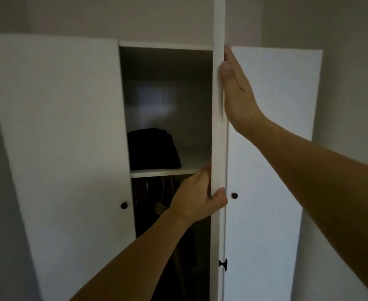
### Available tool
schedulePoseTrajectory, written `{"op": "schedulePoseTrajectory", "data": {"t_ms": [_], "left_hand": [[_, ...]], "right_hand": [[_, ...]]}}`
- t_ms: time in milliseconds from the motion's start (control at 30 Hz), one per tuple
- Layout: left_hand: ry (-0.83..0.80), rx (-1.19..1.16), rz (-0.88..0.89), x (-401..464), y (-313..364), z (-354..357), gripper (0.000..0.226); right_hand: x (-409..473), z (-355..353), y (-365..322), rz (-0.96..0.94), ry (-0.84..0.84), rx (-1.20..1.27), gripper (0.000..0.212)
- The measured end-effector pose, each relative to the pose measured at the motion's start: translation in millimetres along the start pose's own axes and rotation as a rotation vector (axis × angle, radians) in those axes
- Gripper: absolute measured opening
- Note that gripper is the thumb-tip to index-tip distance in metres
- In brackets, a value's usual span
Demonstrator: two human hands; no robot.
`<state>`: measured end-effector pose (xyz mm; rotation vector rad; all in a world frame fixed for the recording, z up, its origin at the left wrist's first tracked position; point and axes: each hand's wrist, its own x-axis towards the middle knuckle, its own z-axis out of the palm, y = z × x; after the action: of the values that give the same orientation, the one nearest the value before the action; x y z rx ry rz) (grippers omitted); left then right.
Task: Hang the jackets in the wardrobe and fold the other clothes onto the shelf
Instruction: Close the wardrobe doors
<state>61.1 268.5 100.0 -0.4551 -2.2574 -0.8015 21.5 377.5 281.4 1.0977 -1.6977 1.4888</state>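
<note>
A white wardrobe stands in front of me with its middle door (218,127) swung out edge-on toward me. My left hand (197,195) grips the door's edge, fingers behind it and thumb on the front. My right hand (236,88) lies flat against the door's right face with straight fingers. Inside, a dark folded garment (153,148) sits on the upper shelf (165,172). Below the shelf, several garments (154,192) hang in the dark compartment.
The left door (59,131) and the right door (270,137) are closed, each with a small black knob. A black knob (223,262) sticks out low on the open door. Grey wall rises above and beside the wardrobe.
</note>
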Motion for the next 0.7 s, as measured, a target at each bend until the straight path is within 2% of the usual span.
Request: {"op": "schedulePoseTrajectory", "data": {"t_ms": [167, 267, 367, 433, 600, 700], "left_hand": [[0.095, 0.068, -0.037, -18, -39, -40, 0.057], [0.192, 0.080, -0.121, -25, -65, -56, 0.058], [0.343, 0.209, -0.195, -29, -90, -62, 0.059], [0.443, 0.291, -0.183, -26, -107, -64, 0.059], [0.385, 0.503, -0.199, -11, -155, -78, 0.068], [0.319, 0.685, -0.185, -8, -182, -89, 0.074]], "right_hand": [[-2, 49, 19, -0.110, -0.130, -0.051, 0.053], [-6, 77, 37, -0.186, -0.215, -0.220, 0.055], [-11, 102, 63, -0.233, -0.331, -0.399, 0.058], [-15, 116, 84, -0.238, -0.401, -0.498, 0.062], [-20, 144, 132, -0.208, -0.548, -0.798, 0.086], [-20, 158, 153, -0.189, -0.573, -0.903, 0.103]]}}
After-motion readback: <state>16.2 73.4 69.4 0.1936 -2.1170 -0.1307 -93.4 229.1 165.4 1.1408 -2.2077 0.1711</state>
